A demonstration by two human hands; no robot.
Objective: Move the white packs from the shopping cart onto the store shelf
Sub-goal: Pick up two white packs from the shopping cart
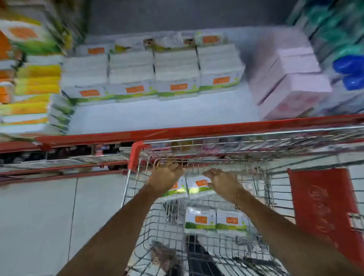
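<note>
Inside the wire shopping cart (137, 196) my left hand (165, 175) and my right hand (222, 182) each grip the outer side of a pair of white packs (193, 185) with orange labels and green bands, held side by side between them. Two more white packs (216, 221) lie lower in the cart. On the store shelf (164, 114) beyond the cart, several stacks of the same white packs (151, 73) stand in a row at the back. The frame is blurred by motion.
The shelf's red front edge (197, 131) runs just beyond the cart. Orange and yellow packs (24, 87) fill the shelf's left side, pink packs (288, 84) the right, blue and green bottles (353, 69) far right. A red cart flap (322, 210) sits right.
</note>
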